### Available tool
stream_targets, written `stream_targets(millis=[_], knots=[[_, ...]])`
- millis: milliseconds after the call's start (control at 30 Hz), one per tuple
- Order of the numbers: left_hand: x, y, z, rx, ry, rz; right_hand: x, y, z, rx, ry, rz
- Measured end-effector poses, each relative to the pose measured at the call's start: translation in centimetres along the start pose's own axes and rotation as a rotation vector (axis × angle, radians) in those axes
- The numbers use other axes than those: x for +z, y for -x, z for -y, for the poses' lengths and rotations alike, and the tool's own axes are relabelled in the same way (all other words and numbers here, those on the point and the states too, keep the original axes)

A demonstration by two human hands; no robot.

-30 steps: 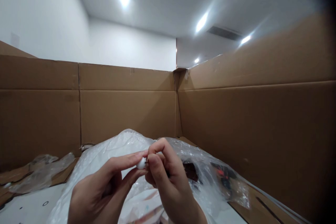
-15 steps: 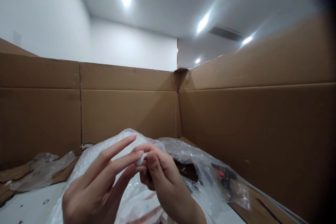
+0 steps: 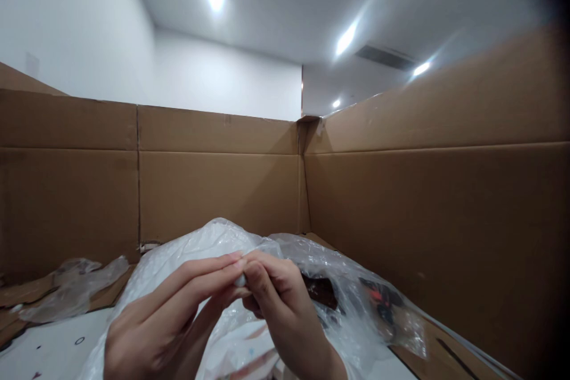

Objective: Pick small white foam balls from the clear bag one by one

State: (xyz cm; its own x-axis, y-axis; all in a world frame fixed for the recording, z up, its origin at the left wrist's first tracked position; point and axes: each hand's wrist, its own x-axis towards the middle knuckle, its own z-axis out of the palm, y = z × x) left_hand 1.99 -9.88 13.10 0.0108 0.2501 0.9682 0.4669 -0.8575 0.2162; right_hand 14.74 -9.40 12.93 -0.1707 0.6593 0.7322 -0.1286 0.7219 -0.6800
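Note:
A small white object [image 3: 240,279] shows between my fingertips, mostly covered by them. My left hand [image 3: 178,306] comes from the lower left, its fingers pressed together with the tips on the object. From the right, my right hand [image 3: 285,309] pinches the same object between thumb and curled fingers. The fingertips of both hands touch. Under and behind the hands lies a heap of bubble wrap [image 3: 218,237]. Printed plastic packaging [image 3: 249,341] shows between my wrists.
Tall cardboard walls [image 3: 218,184] stand ahead and on the right [image 3: 445,219]. Clear plastic [image 3: 312,249] lies at right, near a dark brown item [image 3: 321,291] and a red and black item [image 3: 378,297]. Crumpled plastic film [image 3: 75,294] rests on cardboard at left, by a white marked surface [image 3: 57,341].
The raised index finger of my left hand has come down beside the other fingers, onto the small white object. That object is now more hidden. My right hand has hardly moved.

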Motion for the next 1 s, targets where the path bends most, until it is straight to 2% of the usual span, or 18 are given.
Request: stream_targets(millis=[167,233,300,333,400,467,533,600,733,867,1000], knots=[[-0.3,-0.5,0.5,0.005,0.02,0.063,0.2,-0.4,-0.6,0.056,-0.093,-0.001],[-0.3,-0.9,1.0,-0.033,-0.018,0.104,0.3,-0.8,-1.0,0.077,-0.214,-0.078],[-0.3,-1.2,1.6,-0.058,-0.06,0.175,0.2,-1.2,-1.2,0.123,-0.379,-0.223],[-0.2,-1.2,1.9,-0.053,-0.069,0.242,0.0,-1.4,-1.3,0.157,-0.474,-0.294],[0.1,-1.2,2.3,-0.024,-0.07,0.449,-0.6,-1.7,-1.3,0.235,-0.651,-0.376],[0.5,-1.0,2.6,-0.014,-0.078,0.649,-1.2,-1.9,-1.4,0.291,-0.773,-0.384],[1.0,-0.8,2.8,-0.026,-0.103,0.725,-1.7,-2.1,-1.6,0.317,-0.828,-0.367],[1.1,-0.7,2.8,-0.038,-0.115,0.655,-1.8,-2.1,-1.7,0.331,-0.821,-0.341],[0.6,-1.0,2.4,-0.073,-0.139,0.416,-0.9,-2.0,-1.6,0.348,-0.681,-0.252],[0.3,-1.2,2.0,-0.036,-0.163,0.405,0.0,-1.6,-1.5,0.359,-0.535,-0.181],[0.5,-1.1,2.0,0.002,-0.133,0.411,0.0,-1.6,-1.6,0.364,-0.45,-0.158]])
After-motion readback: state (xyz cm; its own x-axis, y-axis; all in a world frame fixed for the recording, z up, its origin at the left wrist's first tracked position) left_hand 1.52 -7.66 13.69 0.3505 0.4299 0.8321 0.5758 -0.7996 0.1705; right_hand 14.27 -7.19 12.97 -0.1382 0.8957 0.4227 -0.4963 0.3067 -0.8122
